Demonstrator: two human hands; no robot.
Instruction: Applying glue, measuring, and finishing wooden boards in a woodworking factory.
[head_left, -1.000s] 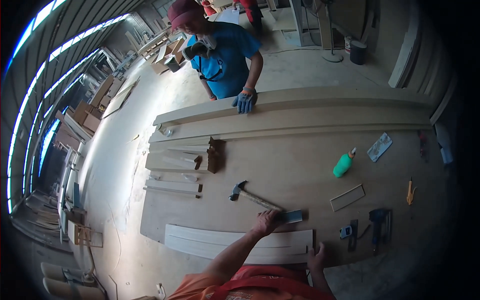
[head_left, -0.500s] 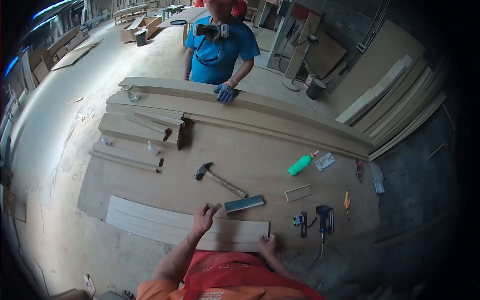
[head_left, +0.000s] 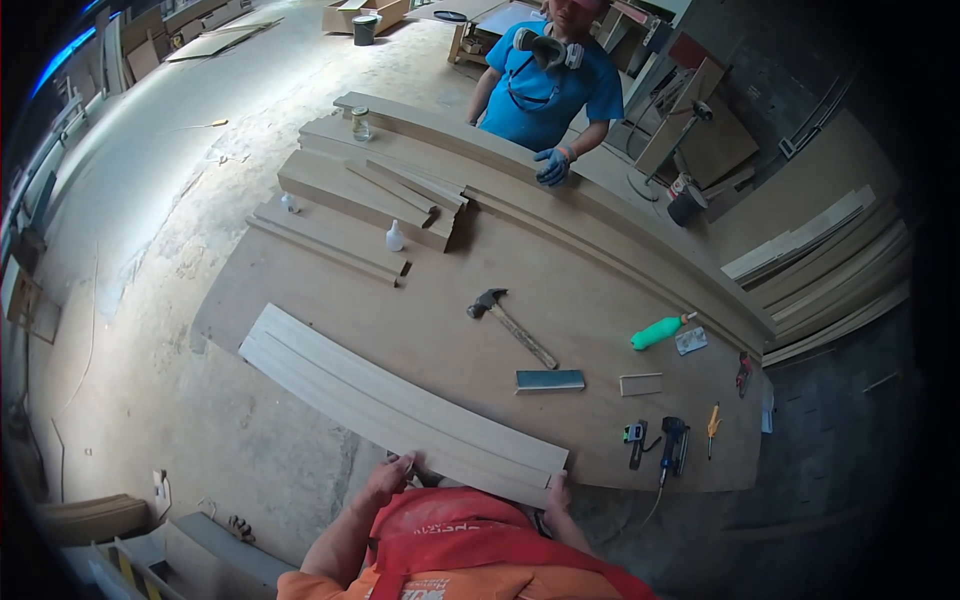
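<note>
A long pale wooden panel (head_left: 400, 400) with lengthwise grooves lies slantwise along the bench's near edge, its left part jutting toward me. My right hand (head_left: 557, 494) grips its right end, the thumb near the corner. At the panel's near edge my left hand (head_left: 388, 480) is closed, its fingertips against the wood. A small dark flat piece (head_left: 412, 470) shows at those fingers, mostly hidden. Just beyond the panel lie a blue-topped sanding block (head_left: 549, 381) and a claw hammer (head_left: 512, 326) with a wooden handle.
On the bench (head_left: 600, 300) lie a green bottle (head_left: 657, 333), a tape measure (head_left: 633, 433), a blue air tool (head_left: 674, 445) with a hose and a yellow-handled tool (head_left: 713, 425). Wooden beams (head_left: 370, 195) fill the far side. A co-worker in blue (head_left: 550, 85) rests a gloved hand there.
My view has swung left, so the bench appears turned. The left hand has come from above the panel to its near edge. The panel is now angled relative to the bench edge.
</note>
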